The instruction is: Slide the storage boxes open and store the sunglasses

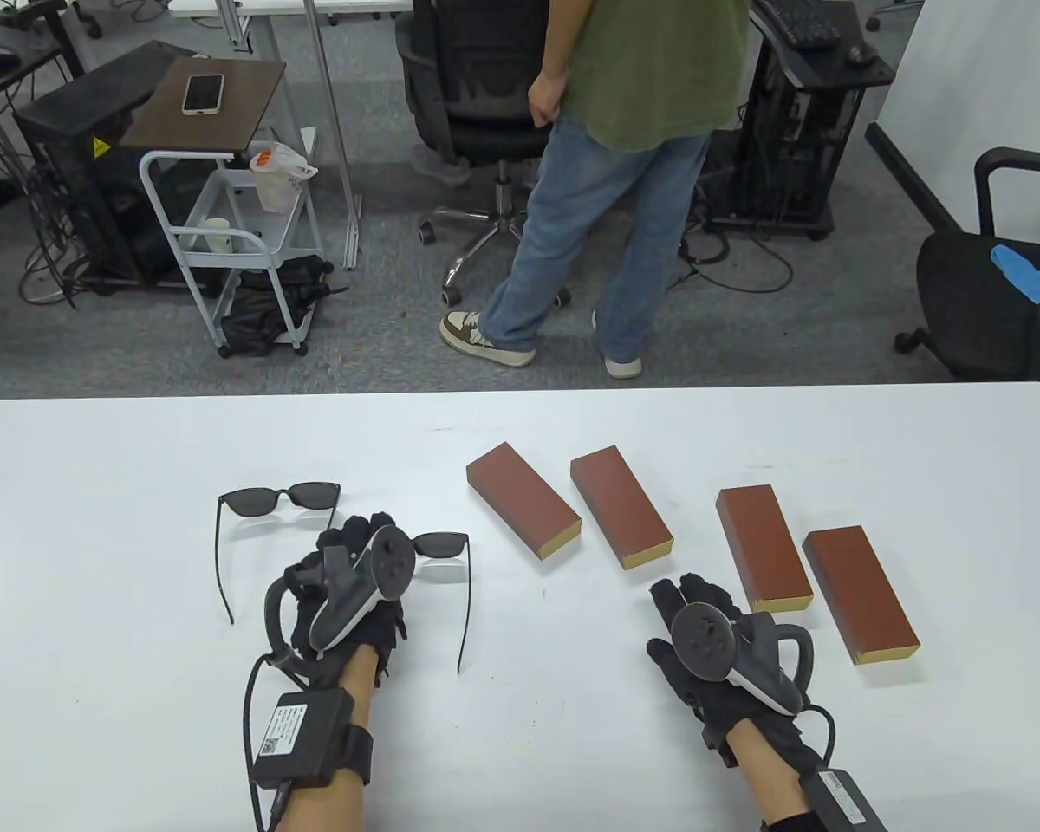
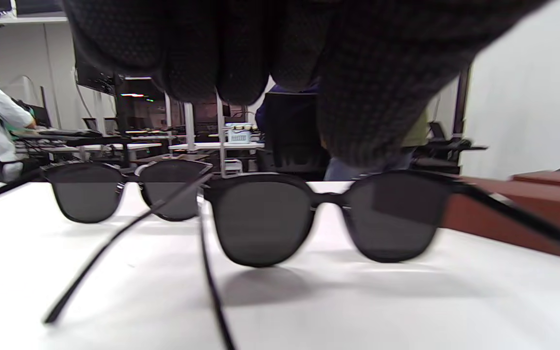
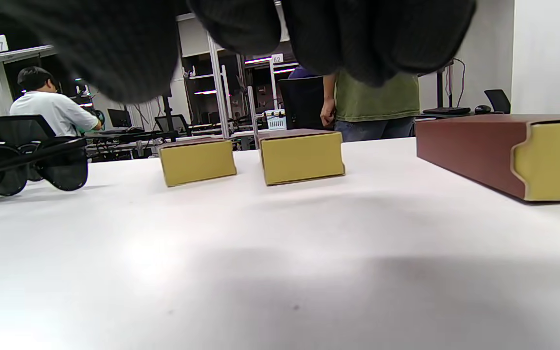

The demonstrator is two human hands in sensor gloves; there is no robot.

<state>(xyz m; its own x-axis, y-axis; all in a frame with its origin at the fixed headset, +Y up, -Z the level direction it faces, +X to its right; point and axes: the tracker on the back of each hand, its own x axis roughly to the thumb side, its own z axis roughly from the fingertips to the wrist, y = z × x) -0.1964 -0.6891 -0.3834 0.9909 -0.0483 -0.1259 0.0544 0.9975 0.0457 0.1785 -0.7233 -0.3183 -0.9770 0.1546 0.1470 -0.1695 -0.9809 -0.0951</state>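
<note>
Two black sunglasses lie unfolded on the white table (image 1: pixel 95 537). The far pair (image 1: pixel 279 498) is at the left; it also shows in the left wrist view (image 2: pixel 124 192). My left hand (image 1: pixel 360 527) is over the left lens of the near pair (image 1: pixel 440 544). In the left wrist view my left hand's fingertips (image 2: pixel 241 87) hang just above that pair's frame (image 2: pixel 328 214), with no hold showing. Four closed brown storage boxes with yellow ends lie to the right: (image 1: pixel 524 498), (image 1: pixel 621 505), (image 1: pixel 763 546), (image 1: pixel 861 594). My right hand (image 1: pixel 663 620) is empty, low over the table left of the third box.
The right wrist view shows three boxes end-on (image 3: pixel 197 160), (image 3: pixel 303 156), (image 3: pixel 498 150) and sunglasses at the far left (image 3: pixel 31 167). A person in a green shirt (image 1: pixel 650 78) stands beyond the table's far edge, by an office chair (image 1: pixel 477 95).
</note>
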